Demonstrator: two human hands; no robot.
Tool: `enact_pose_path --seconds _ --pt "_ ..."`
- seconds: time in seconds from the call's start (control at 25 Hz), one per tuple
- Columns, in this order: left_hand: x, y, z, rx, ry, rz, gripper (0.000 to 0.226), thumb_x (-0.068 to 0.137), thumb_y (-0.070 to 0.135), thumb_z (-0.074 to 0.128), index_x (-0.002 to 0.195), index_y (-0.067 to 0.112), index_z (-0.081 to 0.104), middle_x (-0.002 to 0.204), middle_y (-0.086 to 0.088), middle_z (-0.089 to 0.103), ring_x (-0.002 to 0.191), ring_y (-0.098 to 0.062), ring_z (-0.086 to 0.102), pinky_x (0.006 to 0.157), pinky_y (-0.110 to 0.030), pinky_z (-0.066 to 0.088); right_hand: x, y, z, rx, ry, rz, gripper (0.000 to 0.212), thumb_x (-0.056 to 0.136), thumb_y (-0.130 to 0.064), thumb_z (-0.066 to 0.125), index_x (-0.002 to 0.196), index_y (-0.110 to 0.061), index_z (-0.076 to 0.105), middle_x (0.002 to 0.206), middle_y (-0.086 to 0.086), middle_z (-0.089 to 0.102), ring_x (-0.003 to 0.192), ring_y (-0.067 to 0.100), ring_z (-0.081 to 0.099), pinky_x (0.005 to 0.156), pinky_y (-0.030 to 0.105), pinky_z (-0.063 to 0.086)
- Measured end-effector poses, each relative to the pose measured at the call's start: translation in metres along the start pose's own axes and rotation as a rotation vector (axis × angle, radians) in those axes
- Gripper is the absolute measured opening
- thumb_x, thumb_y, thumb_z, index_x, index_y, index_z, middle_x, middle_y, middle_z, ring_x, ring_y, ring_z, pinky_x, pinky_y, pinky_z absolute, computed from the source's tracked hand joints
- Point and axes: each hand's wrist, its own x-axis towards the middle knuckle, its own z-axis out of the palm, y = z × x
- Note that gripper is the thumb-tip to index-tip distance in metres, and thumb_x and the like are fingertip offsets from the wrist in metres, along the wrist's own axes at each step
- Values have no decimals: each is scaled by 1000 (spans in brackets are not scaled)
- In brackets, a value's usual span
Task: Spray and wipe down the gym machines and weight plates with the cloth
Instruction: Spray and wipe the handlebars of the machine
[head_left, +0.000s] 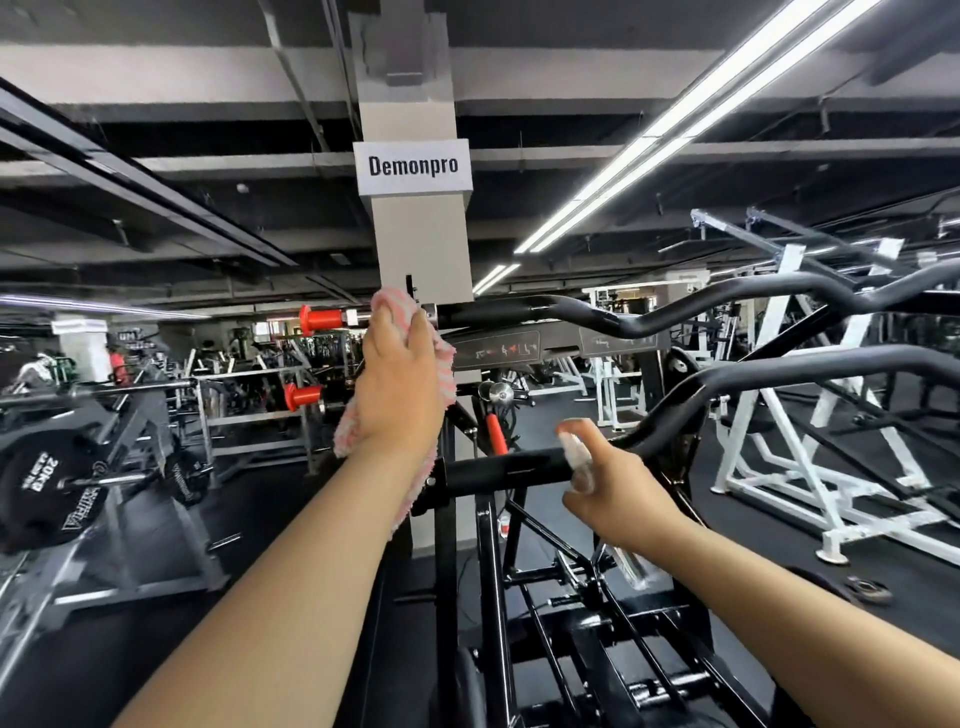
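My left hand (400, 374) grips a pink and grey cloth (353, 421) and presses it against the left end of the upper black curved bar (571, 312) of a black machine. The cloth hangs down past my wrist. My right hand (618, 483) holds a clear spray bottle (579, 457), its nozzle up, right beside the foam-padded end of the lower black bar (509, 470). The bottle's body (631, 564) sticks out below my hand. The machine's black frame (493, 571) runs down between my arms.
A grey pillar with a "Demonpro" sign (413, 166) stands right behind the machine. Red-collared bar ends (322, 318) jut left. A 20 kg black plate (47, 483) sits on a rack at left. White machine frames (779, 415) stand at right.
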Motion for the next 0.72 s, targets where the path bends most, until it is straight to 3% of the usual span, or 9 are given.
enact_pose_path --seconds 0.12,0.2,0.28,0.36,0.4,0.48,0.52,0.6,0.72 --pt "-1 -1 -2 -187 17 -23 59 95 9 44 148 11 20 156 -15 2 143 -28 13 112 -32 25 7 -2 -8 184 40 -13 68 82 2 57 129 -38 30 69 0 56 43 2 47 48 21 44" --pt "-3 2 -6 -357 80 16 56 95 10 45 147 14 26 158 -8 4 145 -22 8 115 -30 12 14 -8 -16 354 35 5 73 83 5 58 135 -35 27 76 6 58 48 10 54 45 23 47" --pt "-9 12 -10 -510 94 131 54 95 9 45 146 18 30 158 1 7 144 -11 7 115 -21 9 23 -16 -25 542 6 17 54 85 4 59 130 -17 39 88 7 61 55 16 62 41 27 49" --pt "-13 26 -9 -700 44 207 52 96 8 43 145 21 32 156 11 9 139 4 7 112 -9 6 33 -23 -34 755 -39 56 28 87 1 59 112 -8 52 89 9 62 61 19 65 40 28 50" --pt "-14 31 -5 -803 4 199 51 97 8 43 145 21 32 154 15 8 138 6 9 114 -11 11 37 -24 -37 854 -72 93 22 87 -1 59 108 -5 53 84 11 62 60 22 63 41 29 50" --pt "-12 39 2 -952 -65 141 54 97 11 45 147 21 27 151 20 2 142 -2 14 118 -30 20 48 -19 -41 998 -131 149 32 88 -6 57 118 0 48 74 12 60 52 22 54 43 30 51" --pt "-11 42 4 -944 -95 114 58 97 14 47 148 23 21 151 21 -4 143 -4 10 119 -35 16 53 -16 -42 1029 -146 164 39 87 -9 58 124 -1 45 75 12 60 51 21 53 46 31 51" --pt "-6 47 6 -776 -155 60 69 96 24 49 150 27 6 154 15 -18 139 0 -7 114 -25 1 61 -10 -46 1049 -149 165 40 85 -9 59 122 -4 46 80 12 59 55 22 53 50 33 51" --pt "6 52 10 -589 -168 -26 81 95 30 52 149 28 -8 154 4 -27 141 -10 -16 114 -28 3 66 -9 -55 1118 -142 93 29 84 -3 61 111 -10 54 92 12 67 66 22 61 48 31 51"
